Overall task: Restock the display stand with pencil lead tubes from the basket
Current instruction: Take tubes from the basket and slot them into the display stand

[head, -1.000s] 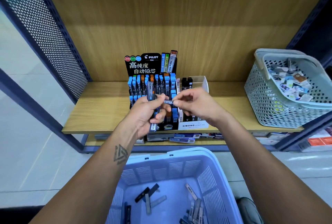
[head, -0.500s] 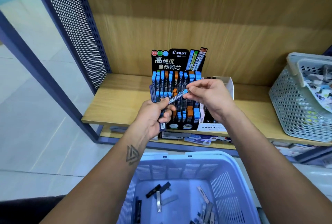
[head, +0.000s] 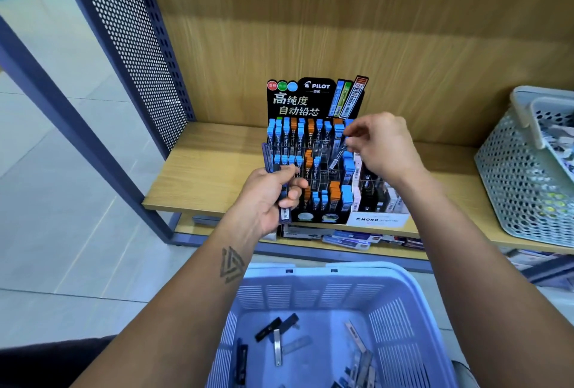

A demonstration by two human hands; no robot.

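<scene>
A black Pilot display stand (head: 313, 98) stands on the wooden shelf, its slots holding several blue- and orange-capped lead tubes. My left hand (head: 270, 198) grips a small bundle of dark lead tubes (head: 273, 170) in front of the stand's left side. Over the stand's right columns, my right hand (head: 382, 145) pinches one blue-capped lead tube (head: 340, 151), tilted with its lower end among the slots. Below me sits the blue basket (head: 400, 319) with several loose tubes on its floor.
A white Mono lead box (head: 377, 216) abuts the stand's right side. A grey perforated basket (head: 521, 182) of small items stands at the shelf's right end. A perforated metal panel (head: 130, 33) closes the shelf's left side. Flat packs lie on the lower shelf (head: 351, 238).
My right hand pulled one blue-capped tube away from the bundle in my left hand and carried it up and right to the stand's right columns. The camera moved closer.
</scene>
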